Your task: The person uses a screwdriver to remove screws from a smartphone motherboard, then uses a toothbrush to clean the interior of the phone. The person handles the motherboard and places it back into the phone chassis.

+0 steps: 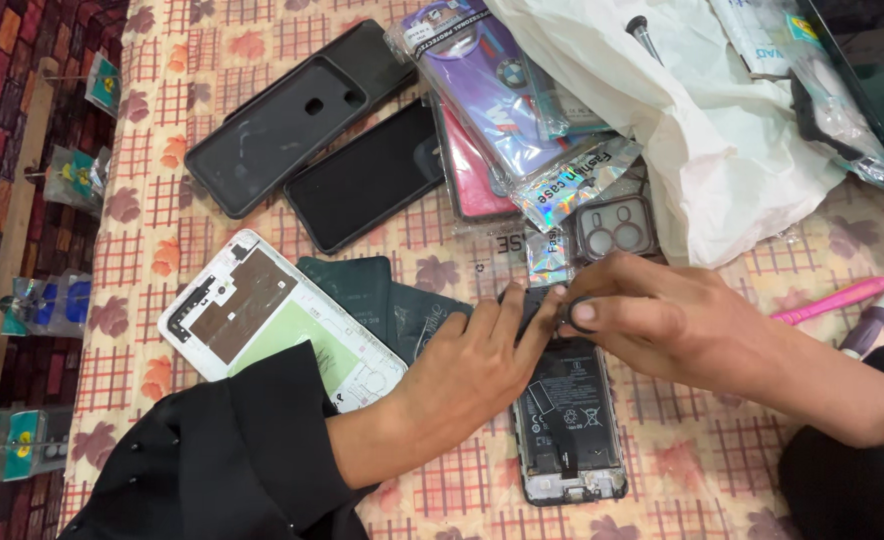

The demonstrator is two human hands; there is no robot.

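Note:
An opened phone (570, 420) lies face down on the patterned cloth, its battery and circuit parts exposed. My left hand (472, 365) rests on the phone's upper left edge, fingers pressing its top. My right hand (662, 315) comes in from the right and pinches a small dark part (565, 312) at the phone's top end, against my left fingertips. What the part is cannot be made out. Both arms wear black sleeves.
A white phone frame (262, 315) and dark back covers (387, 300) lie at left. Two black cases (302, 115) lie further back. Packaged phone cases (502, 90) and a white plastic bag (682, 110) fill the back right. A pink tool (832, 298) and a purple-handled tool (877, 320) lie at right.

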